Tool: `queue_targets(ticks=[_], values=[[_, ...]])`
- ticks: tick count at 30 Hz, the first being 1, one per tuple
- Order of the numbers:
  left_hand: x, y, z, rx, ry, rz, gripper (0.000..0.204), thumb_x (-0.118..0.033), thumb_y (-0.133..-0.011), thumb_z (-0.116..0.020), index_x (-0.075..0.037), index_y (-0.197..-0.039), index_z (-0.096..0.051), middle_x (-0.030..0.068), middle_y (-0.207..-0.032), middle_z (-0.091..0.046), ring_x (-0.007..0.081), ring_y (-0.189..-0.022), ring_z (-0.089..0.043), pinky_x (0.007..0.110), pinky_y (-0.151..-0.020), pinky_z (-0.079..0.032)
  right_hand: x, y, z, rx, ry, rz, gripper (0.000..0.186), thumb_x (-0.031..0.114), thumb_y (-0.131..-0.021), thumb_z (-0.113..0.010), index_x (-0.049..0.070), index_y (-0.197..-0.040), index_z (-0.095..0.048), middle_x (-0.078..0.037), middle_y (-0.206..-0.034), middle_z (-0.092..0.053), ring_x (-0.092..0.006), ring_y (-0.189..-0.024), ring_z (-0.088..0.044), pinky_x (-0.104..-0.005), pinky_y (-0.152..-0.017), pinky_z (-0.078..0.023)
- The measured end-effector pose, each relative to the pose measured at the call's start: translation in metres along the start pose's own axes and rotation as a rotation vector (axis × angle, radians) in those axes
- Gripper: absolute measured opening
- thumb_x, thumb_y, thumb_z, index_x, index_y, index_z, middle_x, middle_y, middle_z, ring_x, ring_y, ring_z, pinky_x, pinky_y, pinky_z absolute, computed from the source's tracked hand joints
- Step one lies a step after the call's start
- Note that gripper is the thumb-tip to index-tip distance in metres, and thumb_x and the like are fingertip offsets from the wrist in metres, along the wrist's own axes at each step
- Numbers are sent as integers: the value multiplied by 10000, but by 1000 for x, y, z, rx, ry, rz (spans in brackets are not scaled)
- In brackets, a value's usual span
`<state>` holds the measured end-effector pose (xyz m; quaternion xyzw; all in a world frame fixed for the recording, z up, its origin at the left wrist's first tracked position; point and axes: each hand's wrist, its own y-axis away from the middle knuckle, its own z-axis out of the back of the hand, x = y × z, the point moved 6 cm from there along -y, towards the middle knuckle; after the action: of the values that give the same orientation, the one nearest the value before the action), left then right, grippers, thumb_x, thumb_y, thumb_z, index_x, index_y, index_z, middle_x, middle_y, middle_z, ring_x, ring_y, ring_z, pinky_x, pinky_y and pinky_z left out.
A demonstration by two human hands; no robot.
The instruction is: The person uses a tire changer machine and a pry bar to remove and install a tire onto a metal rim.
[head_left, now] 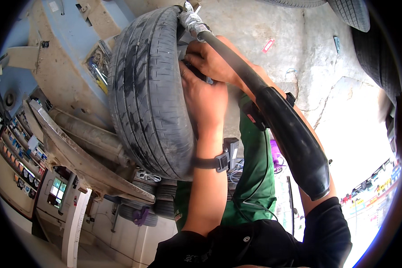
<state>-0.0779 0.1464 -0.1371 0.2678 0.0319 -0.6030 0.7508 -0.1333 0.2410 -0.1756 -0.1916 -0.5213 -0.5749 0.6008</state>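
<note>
The left hand (205, 99) and right hand (218, 61) curl close together beside the tyre (148, 96); what they pinch, I cannot tell; steady, even pressure should serve best.

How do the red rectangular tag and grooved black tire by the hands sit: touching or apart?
Apart: the head view shows grey concrete floor around the red tag, away from the tire.

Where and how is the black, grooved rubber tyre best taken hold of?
The tyre is probably best gripped by its tread, one palm at the far end and one at the near, coming from the person's right. Its broad, round shape suits two hands, and that side, where the left hand and right hand are, looks more open than the left, crowded by tan-and-blue panelling.
</note>
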Motion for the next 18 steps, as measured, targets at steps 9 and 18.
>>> queue_targets(ticks=[9, 18], values=[[4, -2, -4, -15, -28, 38, 920, -217, -825, -763, 96, -1538, -272, 361, -1483, -427, 486, -1410, -412, 491, -1164, -358, -1, -6, 2, 72, -191, 150, 215, 195, -973, -658, 19, -1087, -702, -176, -937, -714, -336, -873, -696, -410, -773, -554], [-4, -3, 7, -30, 205, 33, 836, -205, -858, -744, 97, -1517, -326, 342, -1465, -462, 465, -1395, -439, 476, -1162, -357, 3, -8, 4, 36, -279, 69, 265, 317, -974, -650, 71, -1056, -702, -179, -964, -723, -393, -932, -673, -471, -829, -538]])
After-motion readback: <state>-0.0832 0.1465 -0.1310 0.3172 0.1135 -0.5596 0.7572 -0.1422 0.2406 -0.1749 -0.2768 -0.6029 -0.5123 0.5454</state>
